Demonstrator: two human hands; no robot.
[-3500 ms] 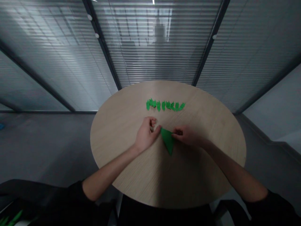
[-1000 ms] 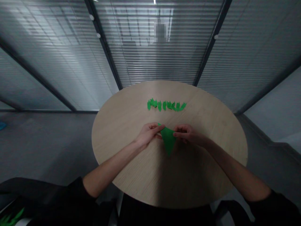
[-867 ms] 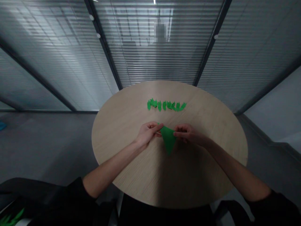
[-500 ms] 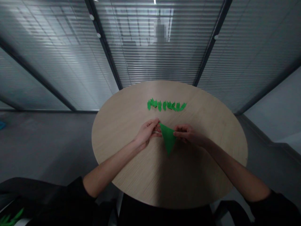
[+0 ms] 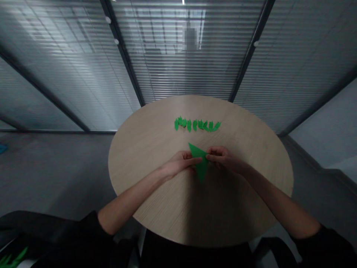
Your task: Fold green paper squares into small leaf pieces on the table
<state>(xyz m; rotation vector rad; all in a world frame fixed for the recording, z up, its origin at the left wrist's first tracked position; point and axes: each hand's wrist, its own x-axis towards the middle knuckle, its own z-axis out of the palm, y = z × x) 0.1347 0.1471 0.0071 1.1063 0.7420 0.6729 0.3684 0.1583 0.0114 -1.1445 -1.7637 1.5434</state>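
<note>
A green triangle of folded paper is held between my two hands above the round table, one point facing down toward me. My left hand grips it from the left, with the thumb laid across its front and the other fingers partly hidden behind. On the right, my right hand pinches the triangle's right corner between thumb and fingers. Beyond my hands, several small green folded paper pieces lie in a row on the tabletop.
Glass panels with blinds rise behind the table. At the lower left, green pieces show near a dark chair. A blue object lies on the floor at the far left.
My left hand has shifted from the triangle's upper left corner down to its left side, its thumb now over the paper. My right hand keeps its pinch.
</note>
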